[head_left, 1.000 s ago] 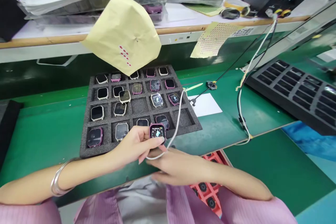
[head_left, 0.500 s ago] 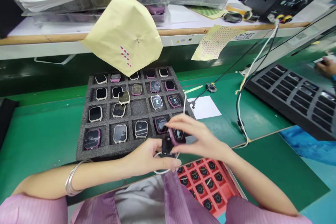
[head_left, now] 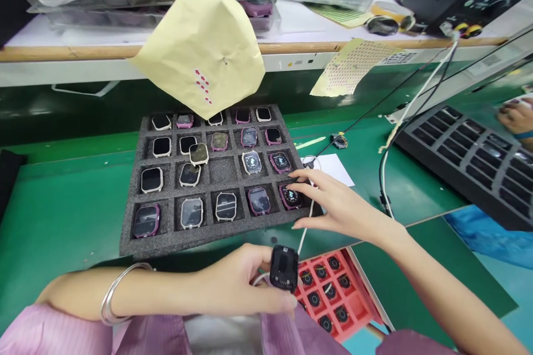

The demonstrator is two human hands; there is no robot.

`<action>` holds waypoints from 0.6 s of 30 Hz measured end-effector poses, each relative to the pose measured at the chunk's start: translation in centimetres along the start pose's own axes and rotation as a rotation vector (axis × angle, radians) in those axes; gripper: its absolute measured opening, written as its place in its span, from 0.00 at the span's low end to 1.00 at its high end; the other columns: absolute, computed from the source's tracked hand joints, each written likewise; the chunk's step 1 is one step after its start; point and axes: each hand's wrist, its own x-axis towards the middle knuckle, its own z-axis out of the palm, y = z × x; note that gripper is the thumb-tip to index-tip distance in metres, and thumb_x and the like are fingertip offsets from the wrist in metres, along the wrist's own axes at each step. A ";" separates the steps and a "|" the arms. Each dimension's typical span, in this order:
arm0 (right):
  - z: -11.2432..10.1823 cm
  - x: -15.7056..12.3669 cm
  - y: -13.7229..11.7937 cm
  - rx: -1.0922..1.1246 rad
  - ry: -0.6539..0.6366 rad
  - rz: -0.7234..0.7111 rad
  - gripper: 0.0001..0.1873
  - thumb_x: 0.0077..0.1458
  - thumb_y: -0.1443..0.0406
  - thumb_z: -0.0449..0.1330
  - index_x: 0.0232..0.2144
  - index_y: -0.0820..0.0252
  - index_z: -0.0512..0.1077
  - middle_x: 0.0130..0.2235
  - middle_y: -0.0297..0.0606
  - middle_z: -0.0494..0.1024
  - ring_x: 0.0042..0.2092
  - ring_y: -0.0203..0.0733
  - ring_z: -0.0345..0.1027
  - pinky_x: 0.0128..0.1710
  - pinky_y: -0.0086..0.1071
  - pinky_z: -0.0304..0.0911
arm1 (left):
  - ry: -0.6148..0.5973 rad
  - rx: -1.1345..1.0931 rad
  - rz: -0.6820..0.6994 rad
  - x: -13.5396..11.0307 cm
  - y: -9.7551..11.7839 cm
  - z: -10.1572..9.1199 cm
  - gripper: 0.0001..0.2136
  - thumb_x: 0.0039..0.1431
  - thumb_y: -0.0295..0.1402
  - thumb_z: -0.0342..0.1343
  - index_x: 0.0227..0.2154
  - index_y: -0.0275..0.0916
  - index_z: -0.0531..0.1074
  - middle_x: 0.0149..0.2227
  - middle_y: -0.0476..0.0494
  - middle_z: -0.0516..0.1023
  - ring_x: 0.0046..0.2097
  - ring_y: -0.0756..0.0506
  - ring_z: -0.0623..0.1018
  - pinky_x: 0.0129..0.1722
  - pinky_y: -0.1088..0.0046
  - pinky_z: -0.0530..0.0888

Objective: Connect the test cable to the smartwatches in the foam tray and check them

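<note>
My left hand is closed around a small black charging dock near the bench's front edge, and a white cable runs up from the dock. My right hand reaches over the right end of a grey foam tray, fingers spread, its fingertips beside a pink-cased smartwatch lying in the front-right cell. Several more smartwatches, cream and pink, fill the other cells.
A red tray of small round parts sits under the bench edge by my lap. A black compartment tray lies at right, with another person's hand past it. Yellow paper hangs above the foam tray. Cables cross the green mat.
My right hand took the pink watch off the dock and set it in the front-right cell, then opened. My left hand drew the dock back toward me.
</note>
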 end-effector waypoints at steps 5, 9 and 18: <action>0.3 1.6 -1.8 -0.055 0.082 0.003 0.14 0.67 0.63 0.50 0.48 0.62 0.71 0.47 0.51 0.69 0.43 0.49 0.67 0.39 0.41 0.66 | 0.133 0.019 0.028 -0.8 1.0 -0.7 0.09 0.54 0.31 0.63 0.37 0.35 0.73 0.32 0.46 0.76 0.35 0.49 0.73 0.35 0.74 0.67; -0.1 5.2 -3.1 -0.152 -0.147 -0.073 0.14 0.58 0.63 0.63 0.46 0.65 0.73 0.40 0.46 0.72 0.39 0.49 0.67 0.37 0.40 0.62 | 0.274 0.029 0.020 -1.6 2.5 -1.1 0.08 0.56 0.33 0.61 0.37 0.36 0.72 0.32 0.48 0.77 0.29 0.52 0.71 0.30 0.77 0.67; -0.3 8.0 -2.5 -0.121 -0.219 -0.098 0.14 0.48 0.61 0.69 0.34 0.65 0.73 0.35 0.41 0.72 0.34 0.46 0.67 0.38 0.38 0.60 | 0.447 0.156 0.013 -3.0 3.0 -3.7 0.13 0.56 0.38 0.60 0.39 0.35 0.70 0.34 0.47 0.77 0.19 0.58 0.56 0.18 0.79 0.51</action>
